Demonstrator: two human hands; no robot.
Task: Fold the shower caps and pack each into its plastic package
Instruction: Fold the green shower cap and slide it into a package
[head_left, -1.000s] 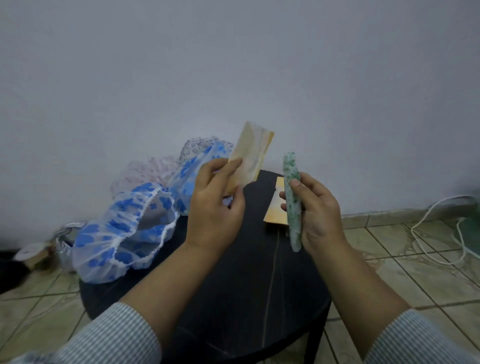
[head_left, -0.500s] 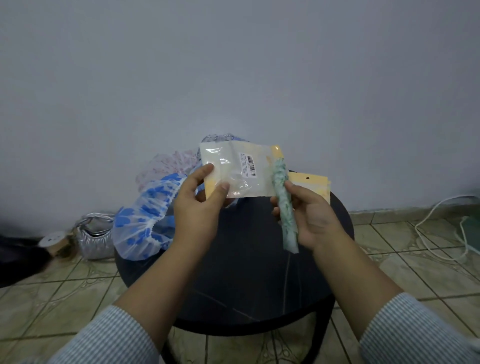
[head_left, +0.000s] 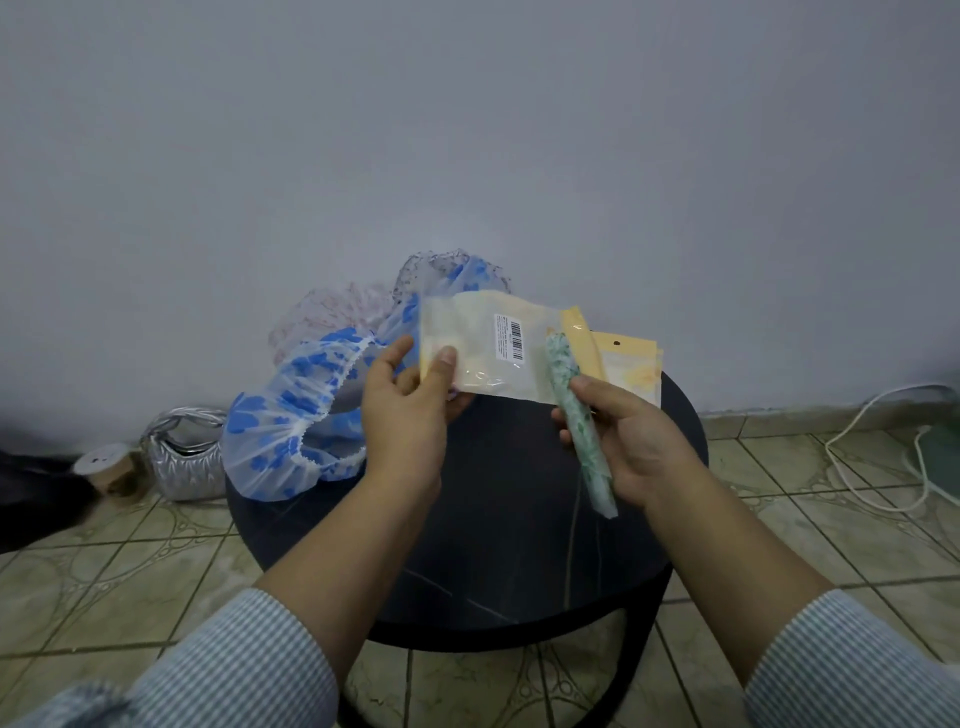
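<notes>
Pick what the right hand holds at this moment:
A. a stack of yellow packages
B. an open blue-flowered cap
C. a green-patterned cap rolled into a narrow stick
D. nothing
C: the right hand grips the rolled green cap, its top end against the plastic package pinched by the left hand.

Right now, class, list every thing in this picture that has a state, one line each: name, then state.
green shower cap: rolled tight, gripped in the right hand
plastic package: empty, held flat, pinched by the left hand
blue shower cap: unfolded, lying on the black table
spare packages: stacked on the table, empty
pink shower cap: unfolded, behind the blue one
</notes>
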